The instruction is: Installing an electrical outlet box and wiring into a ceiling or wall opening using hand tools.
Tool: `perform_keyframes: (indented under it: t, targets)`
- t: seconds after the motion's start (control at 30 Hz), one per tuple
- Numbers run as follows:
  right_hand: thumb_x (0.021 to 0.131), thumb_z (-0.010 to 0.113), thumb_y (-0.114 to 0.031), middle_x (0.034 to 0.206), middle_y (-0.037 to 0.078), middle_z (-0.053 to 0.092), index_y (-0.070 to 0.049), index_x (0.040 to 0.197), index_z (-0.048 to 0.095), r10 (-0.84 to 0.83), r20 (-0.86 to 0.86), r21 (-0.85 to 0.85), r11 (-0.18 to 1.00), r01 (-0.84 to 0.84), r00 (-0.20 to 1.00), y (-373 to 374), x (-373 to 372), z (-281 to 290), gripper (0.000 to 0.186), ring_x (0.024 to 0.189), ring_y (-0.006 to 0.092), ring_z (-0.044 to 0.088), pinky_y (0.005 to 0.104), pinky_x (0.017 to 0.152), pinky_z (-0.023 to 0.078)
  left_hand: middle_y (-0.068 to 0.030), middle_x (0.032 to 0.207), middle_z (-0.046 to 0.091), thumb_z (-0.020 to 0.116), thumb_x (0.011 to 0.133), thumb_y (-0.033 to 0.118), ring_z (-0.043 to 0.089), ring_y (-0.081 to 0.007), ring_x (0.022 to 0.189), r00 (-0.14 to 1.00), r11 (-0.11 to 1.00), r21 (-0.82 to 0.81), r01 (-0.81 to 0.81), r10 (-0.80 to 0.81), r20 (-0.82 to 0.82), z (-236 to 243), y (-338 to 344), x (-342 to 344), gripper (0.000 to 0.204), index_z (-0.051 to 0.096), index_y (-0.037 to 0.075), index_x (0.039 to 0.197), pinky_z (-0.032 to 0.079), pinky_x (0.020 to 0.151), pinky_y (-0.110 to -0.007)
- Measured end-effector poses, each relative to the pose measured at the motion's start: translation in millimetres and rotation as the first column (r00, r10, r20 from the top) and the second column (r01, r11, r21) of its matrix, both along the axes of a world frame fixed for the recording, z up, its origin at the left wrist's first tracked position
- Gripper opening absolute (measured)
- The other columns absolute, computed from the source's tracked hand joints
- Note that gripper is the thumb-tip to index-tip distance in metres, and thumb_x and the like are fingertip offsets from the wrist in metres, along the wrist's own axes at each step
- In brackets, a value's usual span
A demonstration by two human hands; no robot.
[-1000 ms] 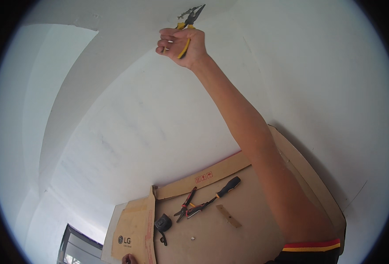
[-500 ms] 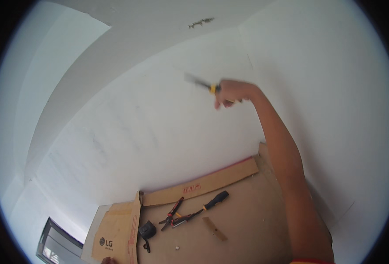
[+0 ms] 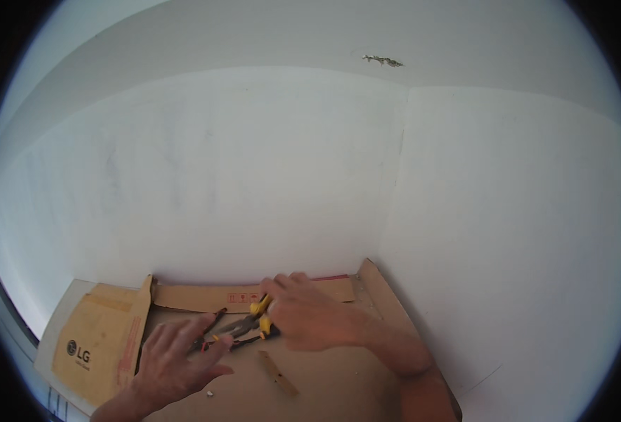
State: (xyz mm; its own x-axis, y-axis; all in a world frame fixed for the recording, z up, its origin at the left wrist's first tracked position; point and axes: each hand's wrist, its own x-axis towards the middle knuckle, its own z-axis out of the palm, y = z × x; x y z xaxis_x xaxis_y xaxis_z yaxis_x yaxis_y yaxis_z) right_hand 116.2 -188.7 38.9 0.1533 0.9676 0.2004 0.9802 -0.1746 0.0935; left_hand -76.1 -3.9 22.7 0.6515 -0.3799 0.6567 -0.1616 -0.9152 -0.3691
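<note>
My right hand (image 3: pixel 307 313) is wrapped round the handles of a pair of pliers (image 3: pixel 238 327) with yellow-and-black grips, low over the flattened cardboard box (image 3: pixel 331 376). The jaws point left toward my left hand (image 3: pixel 177 355). That hand is open, thumb and fingers apart, just above the other tools. Behind it a dark-handled tool (image 3: pixel 219 316) shows only in part. Whether my left fingers touch any tool, I cannot tell. A narrow brown strip (image 3: pixel 279 373) lies on the cardboard in front of the pliers.
A raised cardboard flap (image 3: pixel 99 344) stands at the left, with another edge (image 3: pixel 205 297) along the back wall. White walls (image 3: pixel 289 176) meet in a corner behind the box. Above, the ceiling has a rough broken patch (image 3: pixel 383 61). A small pale bit (image 3: pixel 210 394) lies near the front.
My right hand has come down from high against the wall to the box, with the pliers in it. My left hand has moved from the left flap over the tools. The view has shifted.
</note>
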Motion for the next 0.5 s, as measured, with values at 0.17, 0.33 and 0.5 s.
perform_keyframes:
  t: [0.17,0.33,0.5]
  targets:
    - [0.079,0.061,-0.008,0.114,0.017,0.054,0.006,0.08,0.068,0.016,-0.107,-0.095,0.995,-0.026,0.994,-2,-7,-10,0.015,0.107,0.0308,0.055,0.0427,0.09,0.043,-0.002,0.087,0.065,0.077,0.078,0.015,0.062,-0.0165,0.065,0.966,0.986,0.086,0.142,-0.157,0.206,-36,27,13,0.018,0.064,0.01,0.089,0.049,0.059,-0.034]
    - [0.086,0.069,-0.019,0.101,0.013,0.064,0.001,0.09,0.069,-0.028,-0.449,-0.04,0.999,0.012,0.893,-11,8,18,0.02,0.086,0.0297,0.062,0.0364,0.076,0.048,-0.0023,0.074,0.063,0.073,0.072,0.007,0.061,-0.0201,0.062,0.988,0.978,-0.158,0.136,-0.121,0.1,-27,63,10,0.013,0.061,0.011,0.074,0.048,0.056,-0.034]
    - [0.089,0.065,-0.013,0.099,0.019,0.065,0.004,0.1,0.065,-0.393,-0.241,0.477,0.748,0.461,0.887,-41,55,67,0.02,0.083,0.0365,0.063,0.0408,0.073,0.049,-0.0053,0.065,0.059,0.066,0.069,-0.003,0.059,-0.0243,0.06,0.998,0.939,-0.343,0.011,0.011,0.064,-68,199,-2,0.012,0.059,0.007,0.07,0.046,0.055,-0.035]
